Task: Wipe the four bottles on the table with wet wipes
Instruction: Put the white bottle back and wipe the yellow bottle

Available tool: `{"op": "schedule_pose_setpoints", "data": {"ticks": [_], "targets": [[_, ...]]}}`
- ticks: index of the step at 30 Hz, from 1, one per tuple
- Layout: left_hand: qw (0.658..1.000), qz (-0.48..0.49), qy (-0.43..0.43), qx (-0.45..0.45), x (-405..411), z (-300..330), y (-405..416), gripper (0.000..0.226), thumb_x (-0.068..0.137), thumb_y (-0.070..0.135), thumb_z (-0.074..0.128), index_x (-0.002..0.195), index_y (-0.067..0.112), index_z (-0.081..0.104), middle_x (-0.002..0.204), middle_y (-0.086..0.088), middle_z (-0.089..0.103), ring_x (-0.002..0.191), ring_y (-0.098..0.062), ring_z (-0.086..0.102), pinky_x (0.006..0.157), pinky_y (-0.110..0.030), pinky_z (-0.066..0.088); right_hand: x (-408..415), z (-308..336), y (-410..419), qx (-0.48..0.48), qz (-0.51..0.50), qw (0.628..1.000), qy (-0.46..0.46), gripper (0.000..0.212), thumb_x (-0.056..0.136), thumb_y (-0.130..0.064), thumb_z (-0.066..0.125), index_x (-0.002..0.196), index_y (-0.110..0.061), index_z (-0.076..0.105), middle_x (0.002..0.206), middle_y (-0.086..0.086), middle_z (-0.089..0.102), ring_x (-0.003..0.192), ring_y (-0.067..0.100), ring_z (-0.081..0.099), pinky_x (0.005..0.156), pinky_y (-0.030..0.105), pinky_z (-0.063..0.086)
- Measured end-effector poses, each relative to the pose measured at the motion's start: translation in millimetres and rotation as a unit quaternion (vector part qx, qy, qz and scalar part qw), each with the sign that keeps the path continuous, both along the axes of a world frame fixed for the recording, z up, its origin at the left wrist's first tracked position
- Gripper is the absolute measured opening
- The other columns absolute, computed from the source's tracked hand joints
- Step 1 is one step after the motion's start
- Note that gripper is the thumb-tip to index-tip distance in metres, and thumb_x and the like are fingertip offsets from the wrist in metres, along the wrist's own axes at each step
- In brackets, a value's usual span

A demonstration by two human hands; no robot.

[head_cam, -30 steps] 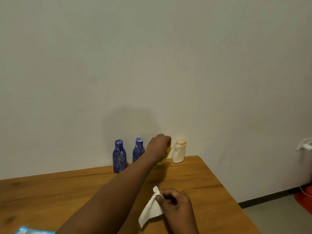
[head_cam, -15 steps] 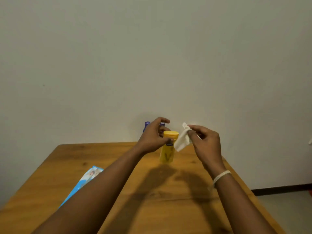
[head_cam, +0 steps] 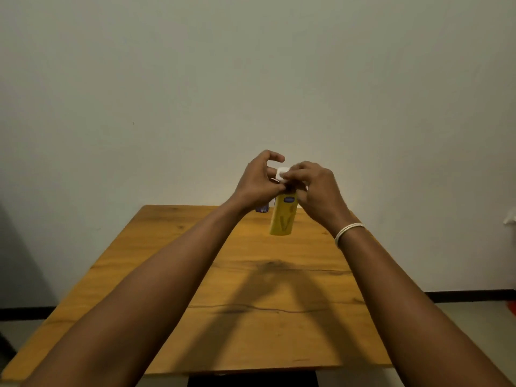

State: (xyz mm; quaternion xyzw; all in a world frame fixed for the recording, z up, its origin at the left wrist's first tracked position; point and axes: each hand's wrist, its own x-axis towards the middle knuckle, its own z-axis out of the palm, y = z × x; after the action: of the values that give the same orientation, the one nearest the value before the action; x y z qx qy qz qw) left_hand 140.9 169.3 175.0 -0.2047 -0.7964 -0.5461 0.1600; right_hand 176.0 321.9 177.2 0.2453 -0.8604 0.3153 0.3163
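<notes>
Yellow bottle (head_cam: 282,216): held in the air above the far half of the tabletop (head_cam: 195,289), long axis near upright, base tilted slightly leftward; label faces the camera.

Left hand (head_cam: 258,185): at the bottle's upper left, thumb and lower fingers closed on its neck; index finger curled free above.

Right hand (head_cam: 315,188): at the bottle's upper right, fingers closed on a white wet wipe (head_cam: 281,173) pressed over the bottle's top. Both hands equally near.

Blue bottle (head_cam: 262,209): just behind the yellow bottle's left, mostly hidden by the left wrist.

Judgement: cap being wiped; the body lies directly below the wipe.
</notes>
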Motion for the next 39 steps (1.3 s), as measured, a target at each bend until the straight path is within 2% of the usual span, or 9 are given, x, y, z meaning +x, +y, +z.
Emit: {"op": "schedule_pose_setpoints", "data": {"ticks": [2,5,8,11,18,22,27,33,39], "targets": [[0.999,-0.019,-0.027,0.038,7,6,-10,0.054,0.075,0.004,0.084,0.122,0.010,0.058,0.094,-0.012,0.075,0.083,-0.019,0.076,0.068,-0.031,0.062,-2,-1,6,-0.058,0.000,0.998,0.036,0.026,0.087,-0.001,0.067,0.111,-0.005,0.074,0.103,0.011,0.068,0.093,0.018,0.061,0.081,0.028,0.057],[0.992,-0.083,-0.046,0.086,9,16,-23,0.033,0.087,0.002,0.073,0.118,-0.001,0.065,0.103,-0.016,0.074,0.093,-0.024,0.074,0.077,-0.038,0.062,2,-13,-1,-0.063,0.003,0.993,0.100,0.029,0.087,0.000,0.067,0.116,-0.004,0.071,0.106,0.011,0.061,0.095,0.014,0.057,0.079,0.008,0.049],[0.980,-0.096,-0.084,0.154,6,28,-37,0.028,0.093,0.002,0.065,0.120,-0.004,0.065,0.107,-0.015,0.072,0.098,-0.026,0.073,0.081,-0.039,0.062,15,-37,-10,0.030,0.029,0.994,0.096,0.031,0.087,-0.001,0.069,0.117,-0.004,0.068,0.113,0.013,0.058,0.104,0.020,0.057,0.088,0.023,0.054],[0.980,-0.092,-0.121,0.128,3,38,-46,0.029,0.094,0.004,0.064,0.123,-0.002,0.065,0.112,-0.016,0.072,0.102,-0.028,0.072,0.080,-0.035,0.061,28,-61,-13,0.163,0.032,0.981,0.101,0.037,0.080,0.001,0.076,0.117,-0.005,0.069,0.117,0.015,0.063,0.110,0.029,0.058,0.090,0.041,0.058],[0.975,-0.116,-0.179,0.055,0,41,-53,0.023,0.093,-0.002,0.060,0.114,-0.003,0.070,0.105,-0.015,0.073,0.096,-0.030,0.073,0.080,-0.037,0.061,-7,-5,-18,0.179,0.009,0.968,0.176,0.040,0.078,-0.002,0.079,0.116,-0.007,0.068,0.113,0.020,0.063,0.100,0.034,0.059,0.074,0.039,0.057],[0.975,-0.052,-0.203,0.080,-2,40,-59,0.022,0.093,0.001,0.063,0.112,-0.001,0.072,0.107,-0.016,0.073,0.092,-0.032,0.073,0.072,-0.035,0.062,9,-27,-27,0.229,0.045,0.959,0.161,0.049,0.074,-0.003,0.082,0.121,-0.005,0.066,0.119,0.020,0.063,0.106,0.035,0.059,0.079,0.043,0.058],[0.967,-0.018,-0.221,0.124,-4,38,-70,0.019,0.095,0.003,0.061,0.111,0.001,0.070,0.114,-0.016,0.070,0.094,-0.031,0.072,0.066,-0.033,0.062,24,-53,-20,0.355,0.142,0.910,0.160,0.047,0.069,-0.006,0.086,0.114,-0.014,0.072,0.118,0.009,0.067,0.110,0.027,0.062,0.083,0.039,0.060],[0.973,-0.049,-0.214,0.067,-2,39,-64,0.019,0.089,-0.007,0.063,0.105,-0.004,0.073,0.099,-0.016,0.074,0.087,-0.033,0.074,0.073,-0.038,0.062,-27,-4,-24,0.219,0.090,0.956,0.175,0.033,0.084,-0.003,0.070,0.117,-0.010,0.071,0.113,0.023,0.065,0.099,0.038,0.062,0.073,0.043,0.058],[0.969,-0.009,-0.202,0.140,-7,42,-81,0.018,0.093,0.004,0.065,0.109,0.002,0.073,0.104,-0.015,0.073,0.088,-0.029,0.074,0.070,-0.033,0.062,6,-38,-29,0.174,0.106,0.966,0.159,0.037,0.091,-0.013,0.057,0.127,-0.009,0.064,0.118,0.019,0.060,0.106,0.030,0.057,0.080,0.040,0.057]]}}
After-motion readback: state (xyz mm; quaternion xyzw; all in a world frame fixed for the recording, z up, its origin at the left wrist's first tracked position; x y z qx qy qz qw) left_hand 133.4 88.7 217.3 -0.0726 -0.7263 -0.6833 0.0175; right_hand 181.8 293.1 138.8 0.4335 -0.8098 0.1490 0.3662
